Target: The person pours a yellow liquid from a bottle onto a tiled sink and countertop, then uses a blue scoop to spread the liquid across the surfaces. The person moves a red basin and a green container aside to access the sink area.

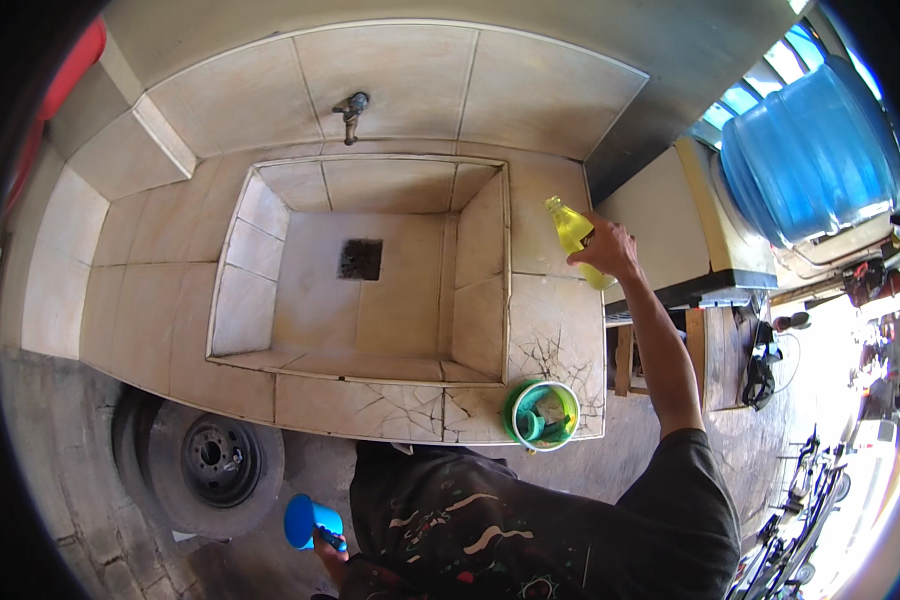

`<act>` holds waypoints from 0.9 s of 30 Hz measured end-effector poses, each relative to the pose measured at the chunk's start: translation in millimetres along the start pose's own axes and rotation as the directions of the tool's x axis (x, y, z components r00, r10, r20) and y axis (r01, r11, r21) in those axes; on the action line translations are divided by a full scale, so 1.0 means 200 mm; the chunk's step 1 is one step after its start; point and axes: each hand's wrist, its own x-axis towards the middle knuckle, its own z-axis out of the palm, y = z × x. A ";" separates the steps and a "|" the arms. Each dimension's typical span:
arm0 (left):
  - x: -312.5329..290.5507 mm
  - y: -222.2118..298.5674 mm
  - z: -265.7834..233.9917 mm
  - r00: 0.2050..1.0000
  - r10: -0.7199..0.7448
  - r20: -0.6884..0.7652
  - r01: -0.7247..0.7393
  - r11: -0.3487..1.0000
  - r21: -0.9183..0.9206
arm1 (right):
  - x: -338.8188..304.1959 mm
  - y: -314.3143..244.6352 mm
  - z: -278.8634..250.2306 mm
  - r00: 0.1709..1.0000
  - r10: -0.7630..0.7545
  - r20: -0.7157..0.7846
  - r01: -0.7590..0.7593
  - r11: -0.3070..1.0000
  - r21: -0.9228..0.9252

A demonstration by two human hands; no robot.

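My right hand (608, 250) is closed around a clear bottle of yellow liquid (568, 224), its neck tilted toward the tap side, over the tiled ledge right of the sink. Low at the left, my left hand (331, 556) grips the handle of a blue plastic cup (310, 521), held beside my body below the counter. A tiled sink (358, 330) with a dark square drain (360, 259) lies ahead of me. On the counter's near right corner stands a green bucket (542, 414) with a white rim and green items inside.
A metal tap (351, 117) sticks out of the tiled back wall. At the right, a large blue water jug (813, 152) sits on a dispenser (675, 215). A car wheel (216, 457) leans under the counter at the left. Cracked tiles (400, 408) run along the front edge.
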 end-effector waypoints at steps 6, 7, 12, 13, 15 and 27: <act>-0.10 -0.03 -0.04 0.997 0.054 -0.051 -0.052 0.998 0.039 | 0.24 -0.03 -0.03 1.000 0.015 -0.004 -0.015 1.000 0.024; -0.11 -0.04 -0.05 0.997 0.055 -0.060 -0.054 0.998 0.032 | 0.28 -0.04 -0.04 0.999 0.037 0.008 -0.037 0.999 0.035; -0.14 -0.05 -0.08 0.994 0.055 -0.094 -0.053 0.998 0.028 | 0.47 -0.08 -0.10 0.995 0.100 -0.010 -0.099 0.992 0.073; -0.14 -0.06 -0.08 0.993 0.055 -0.100 -0.053 0.998 0.025 | 0.52 -0.09 -0.11 0.994 0.106 -0.019 -0.105 0.993 0.047; -0.15 -0.06 -0.09 0.993 0.047 -0.112 -0.045 0.999 0.026 | 0.60 -0.11 -0.11 0.991 0.133 -0.035 -0.134 0.991 -0.021; -0.14 -0.11 -0.13 0.982 -0.005 -0.186 0.006 1.000 0.002 | 0.89 -0.42 -0.04 0.990 0.142 0.021 -0.141 0.988 -0.058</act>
